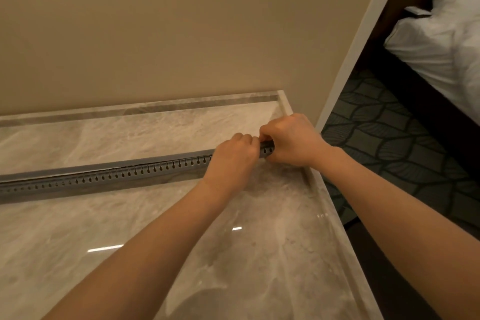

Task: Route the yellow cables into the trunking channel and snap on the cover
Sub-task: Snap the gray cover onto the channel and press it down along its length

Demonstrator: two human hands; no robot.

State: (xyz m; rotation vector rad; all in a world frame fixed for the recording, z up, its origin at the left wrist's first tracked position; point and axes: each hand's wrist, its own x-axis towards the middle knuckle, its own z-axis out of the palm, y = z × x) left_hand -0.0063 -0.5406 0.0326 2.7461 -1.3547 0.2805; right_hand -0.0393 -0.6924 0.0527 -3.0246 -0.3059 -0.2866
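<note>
Nothing readable in view: no text, label, brand, number or sign. The long grey slotted plastic trunking channel (104, 176) running left from the fingers (241, 138) shows only a row of keyhole slots — no legible print on it.
</note>
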